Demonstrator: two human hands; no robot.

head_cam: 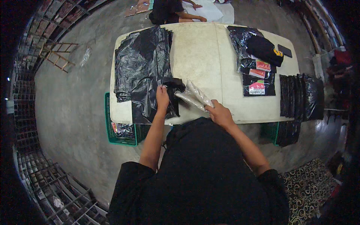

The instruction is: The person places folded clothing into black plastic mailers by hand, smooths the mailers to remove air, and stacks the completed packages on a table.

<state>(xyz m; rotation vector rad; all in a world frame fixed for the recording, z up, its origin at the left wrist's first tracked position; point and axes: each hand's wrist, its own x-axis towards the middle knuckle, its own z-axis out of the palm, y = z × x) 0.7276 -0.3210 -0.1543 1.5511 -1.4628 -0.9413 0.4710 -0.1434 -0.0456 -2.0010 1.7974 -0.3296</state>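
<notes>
My left hand (162,98) pinches the upper edge of a black plastic bag (143,98), which lies at the near left of the table. A loose dark fold (175,83) of plastic stands out to the right of those fingers. In my right hand (222,114) is a whitish item folded in clear plastic (195,95). Its far end points at the dark fold; I cannot tell whether it reaches inside. Behind the left hand lies a broad stack of flat black plastic bags (143,53).
On the cream table (194,53), clear-bagged black garments (258,84), a black cloth bundle (263,49) and a dark flat device (284,50) lie right. Filled black packages (298,97) line the right edge. Green crates (108,121) stand below. Another person (168,11) sits beyond.
</notes>
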